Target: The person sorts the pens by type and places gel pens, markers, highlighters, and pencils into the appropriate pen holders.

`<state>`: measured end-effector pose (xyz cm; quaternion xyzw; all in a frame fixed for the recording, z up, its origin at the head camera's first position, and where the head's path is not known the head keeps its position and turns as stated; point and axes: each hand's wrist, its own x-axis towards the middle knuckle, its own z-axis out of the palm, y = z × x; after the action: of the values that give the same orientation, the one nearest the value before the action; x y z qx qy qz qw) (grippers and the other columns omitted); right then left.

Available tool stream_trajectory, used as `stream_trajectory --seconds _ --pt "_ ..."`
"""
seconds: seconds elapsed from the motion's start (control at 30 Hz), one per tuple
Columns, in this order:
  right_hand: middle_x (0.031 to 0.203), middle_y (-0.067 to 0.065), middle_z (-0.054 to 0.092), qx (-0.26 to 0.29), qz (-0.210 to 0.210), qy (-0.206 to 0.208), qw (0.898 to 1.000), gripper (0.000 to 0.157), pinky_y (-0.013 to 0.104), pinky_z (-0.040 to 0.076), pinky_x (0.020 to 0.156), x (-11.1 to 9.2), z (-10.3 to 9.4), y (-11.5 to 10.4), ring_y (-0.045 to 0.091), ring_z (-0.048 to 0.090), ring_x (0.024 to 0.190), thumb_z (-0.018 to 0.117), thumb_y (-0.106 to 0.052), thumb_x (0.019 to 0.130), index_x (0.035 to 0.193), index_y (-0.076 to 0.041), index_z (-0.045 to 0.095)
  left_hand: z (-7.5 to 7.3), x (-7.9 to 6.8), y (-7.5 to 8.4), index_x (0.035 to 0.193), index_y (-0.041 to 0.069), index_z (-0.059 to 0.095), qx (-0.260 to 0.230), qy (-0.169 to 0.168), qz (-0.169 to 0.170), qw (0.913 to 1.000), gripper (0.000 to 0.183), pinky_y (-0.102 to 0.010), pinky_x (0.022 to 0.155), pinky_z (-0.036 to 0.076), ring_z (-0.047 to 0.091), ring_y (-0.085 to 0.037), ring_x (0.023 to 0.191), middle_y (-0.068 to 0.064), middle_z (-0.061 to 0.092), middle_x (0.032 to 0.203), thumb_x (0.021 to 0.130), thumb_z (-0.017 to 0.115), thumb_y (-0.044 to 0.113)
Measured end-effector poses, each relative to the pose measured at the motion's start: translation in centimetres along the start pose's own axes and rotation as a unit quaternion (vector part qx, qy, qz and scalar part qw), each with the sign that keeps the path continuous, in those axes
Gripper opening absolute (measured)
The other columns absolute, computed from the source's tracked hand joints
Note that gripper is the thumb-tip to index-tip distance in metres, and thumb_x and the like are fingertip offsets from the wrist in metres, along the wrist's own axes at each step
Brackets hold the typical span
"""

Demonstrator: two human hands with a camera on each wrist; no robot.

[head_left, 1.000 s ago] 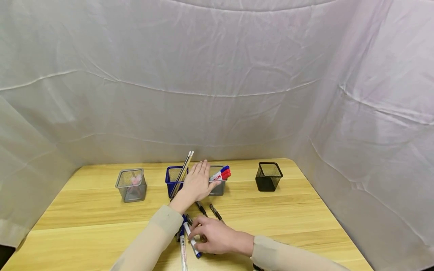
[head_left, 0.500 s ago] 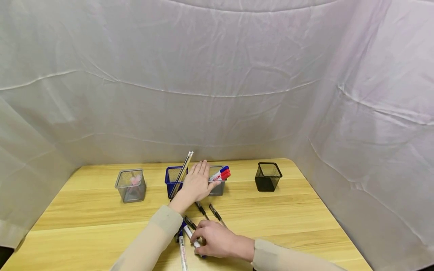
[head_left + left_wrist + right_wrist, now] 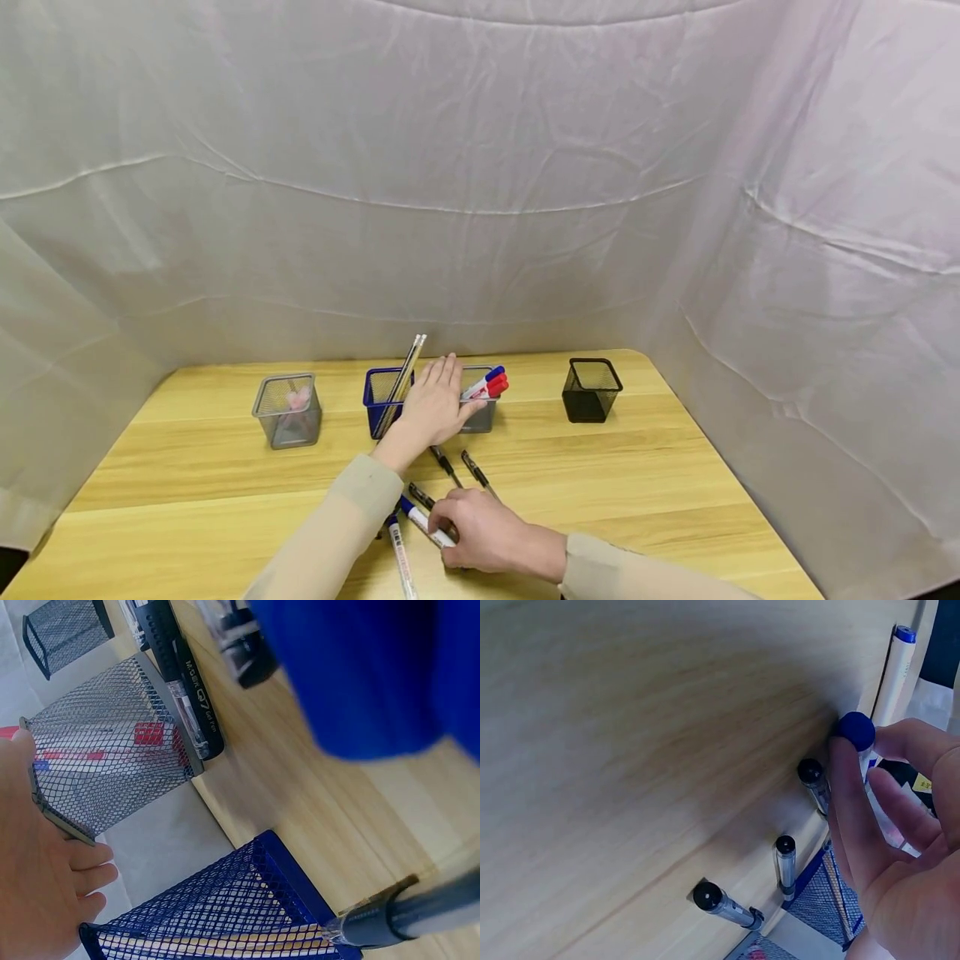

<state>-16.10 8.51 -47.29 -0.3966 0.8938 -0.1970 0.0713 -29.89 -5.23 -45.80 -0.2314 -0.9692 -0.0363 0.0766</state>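
My left hand [image 3: 431, 408] rests flat over a grey mesh pen holder [image 3: 480, 422], fingers stretched forward and thumb at its rim. Whiteboard markers [image 3: 495, 385] with red and blue caps lean out of that holder. My right hand [image 3: 483, 533] pinches a white whiteboard marker [image 3: 422, 522] between thumb and fingers, low over the table; in the right wrist view its blue end [image 3: 855, 731] shows at the fingertips. A second blue-capped marker [image 3: 401, 558] lies left of it. Black gel pens [image 3: 474, 468] lie between the hands, one [image 3: 422, 497] right beside the pinched marker.
Left of the grey holder stands a blue mesh holder [image 3: 372, 423] with pencils [image 3: 408, 367]. A silver mesh holder [image 3: 279, 432] with something pink inside stands further left, and a black mesh holder [image 3: 588, 408] on the right. Grey cloth [image 3: 480, 275] hangs behind the table [image 3: 637, 492].
The right hand has closed on the white marker and moved slightly right and down, turning the marker more slantwise. The left hand stays in place on the grey holder.
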Motion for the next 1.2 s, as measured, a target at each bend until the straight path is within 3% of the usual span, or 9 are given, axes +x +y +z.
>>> stream_trajectory --seconds 0.33,0.73,1.0,1.2 --pt "0.09 -0.015 0.065 0.031 0.04 -0.004 0.999 0.041 0.01 0.047 0.071 -0.2 -0.3 -0.1 -0.006 0.056 0.079 0.081 -0.006 0.074 0.114 -0.01 0.074 -0.2 -0.1 0.0 0.163 -0.004 0.023 -0.002 -0.005 0.0 1.0 0.09 -0.047 0.129 0.016 0.025 -0.037 0.156 -0.022 0.024 0.169 0.106 0.03 0.067" --pt "0.088 -0.015 0.059 -0.018 0.071 0.001 0.997 0.05 0.013 0.046 0.064 -2.0 -1.3 -0.2 -0.005 0.05 0.075 0.083 -0.009 0.07 0.119 -0.014 0.076 -0.1 -0.1 0.1 0.163 -0.004 0.024 -0.005 0.003 0.001 1.0 0.09 -0.048 0.129 0.017 0.026 -0.038 0.156 -0.023 0.027 0.168 0.106 0.031 0.067" --pt "0.092 -0.017 0.058 0.022 0.071 0.032 0.997 0.047 0.012 0.046 0.063 -3.5 -2.3 0.2 -0.004 0.054 0.073 0.08 -0.005 0.073 0.119 -0.014 0.073 -0.2 -0.1 0.1 0.163 -0.004 0.023 -0.009 -0.001 -0.001 1.0 0.091 -0.048 0.129 0.016 0.025 -0.038 0.156 -0.023 0.026 0.168 0.106 0.031 0.067" --pt "0.101 -0.011 0.065 0.062 0.05 0.083 0.993 0.048 0.011 0.051 0.064 -4.4 -2.8 0.9 -0.005 0.057 0.077 0.079 -0.003 0.076 0.123 -0.01 0.07 -0.4 -0.1 0.2 0.163 -0.004 0.024 -0.008 -0.004 -0.001 1.0 0.09 -0.048 0.129 0.016 0.026 -0.038 0.156 -0.023 0.026 0.168 0.106 0.032 0.066"
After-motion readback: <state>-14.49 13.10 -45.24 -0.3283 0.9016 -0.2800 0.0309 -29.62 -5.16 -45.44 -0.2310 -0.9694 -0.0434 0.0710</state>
